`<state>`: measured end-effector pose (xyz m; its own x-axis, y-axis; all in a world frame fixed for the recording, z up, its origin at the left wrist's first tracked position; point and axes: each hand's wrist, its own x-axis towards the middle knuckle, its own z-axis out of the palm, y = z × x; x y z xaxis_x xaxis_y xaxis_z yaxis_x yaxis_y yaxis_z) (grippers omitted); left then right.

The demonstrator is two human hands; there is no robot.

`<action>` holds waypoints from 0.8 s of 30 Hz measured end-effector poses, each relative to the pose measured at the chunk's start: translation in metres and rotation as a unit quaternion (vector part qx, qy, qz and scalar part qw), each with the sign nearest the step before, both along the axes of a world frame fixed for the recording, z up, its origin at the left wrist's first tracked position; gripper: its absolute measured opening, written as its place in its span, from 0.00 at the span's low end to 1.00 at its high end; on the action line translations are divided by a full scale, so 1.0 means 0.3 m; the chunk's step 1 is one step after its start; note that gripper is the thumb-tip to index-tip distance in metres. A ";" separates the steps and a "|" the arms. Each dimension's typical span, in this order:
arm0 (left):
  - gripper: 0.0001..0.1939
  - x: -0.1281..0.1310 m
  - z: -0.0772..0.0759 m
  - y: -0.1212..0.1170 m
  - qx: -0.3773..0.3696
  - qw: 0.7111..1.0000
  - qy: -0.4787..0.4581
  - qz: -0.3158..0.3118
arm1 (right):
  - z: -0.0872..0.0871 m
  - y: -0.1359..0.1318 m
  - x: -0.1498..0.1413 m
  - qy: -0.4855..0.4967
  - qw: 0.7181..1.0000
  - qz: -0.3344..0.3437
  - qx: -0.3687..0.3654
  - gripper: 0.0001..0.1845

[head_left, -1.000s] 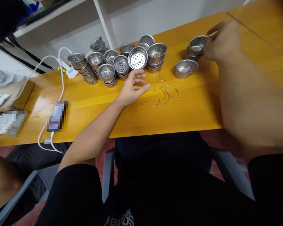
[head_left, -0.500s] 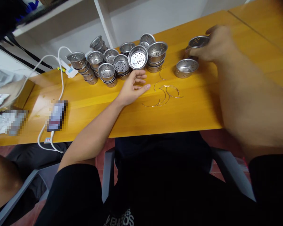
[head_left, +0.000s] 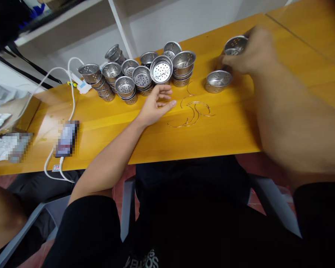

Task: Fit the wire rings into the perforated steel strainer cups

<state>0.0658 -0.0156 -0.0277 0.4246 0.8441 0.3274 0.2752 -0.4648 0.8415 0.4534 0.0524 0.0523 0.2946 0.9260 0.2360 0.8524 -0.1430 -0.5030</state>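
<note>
My right hand (head_left: 249, 52) reaches to the far right part of the table and grips a perforated metal cup (head_left: 234, 44) by its side, slightly blurred by motion. Just below it a second perforated metal cup (head_left: 218, 82) sits upright on the wood. My left hand (head_left: 158, 105) lies on the table with its fingers apart and holds nothing. Close behind its fingers a perforated cup (head_left: 161, 70) leans tilted towards me among several stacks of such cups (head_left: 125, 87). To the right of my left thumb lie several thin curved wires (head_left: 197, 108).
A phone (head_left: 67, 138) with a white cable (head_left: 73, 96) lies on the left of the yellow wooden table (head_left: 100, 141). A white plug (head_left: 83, 86) sits behind it. At far left are a cardboard box (head_left: 30, 108) and another person's arm (head_left: 2, 208). A shelf (head_left: 120, 29) stands behind.
The cup in my right hand has tilted slightly and its inside shows more. The view has shifted a little. My left hand stays in place on the table.
</note>
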 end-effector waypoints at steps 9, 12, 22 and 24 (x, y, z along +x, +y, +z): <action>0.47 -0.009 -0.035 0.021 0.027 0.999 -0.002 -0.047 | 0.094 -0.187 -0.178 0.078 0.904 0.395 0.142 0.41; 0.58 -0.007 -0.038 0.024 0.035 0.997 0.005 -0.070 | 0.082 -0.275 -0.293 0.114 0.895 0.431 0.023 0.40; 0.57 -0.020 -0.072 0.067 0.034 0.998 0.003 -0.051 | 0.058 -0.252 -0.257 0.235 0.843 0.481 -0.046 0.44; 0.56 -0.021 -0.086 0.080 0.038 0.998 -0.006 -0.048 | 0.087 -0.238 -0.221 0.163 0.861 0.476 -0.070 0.20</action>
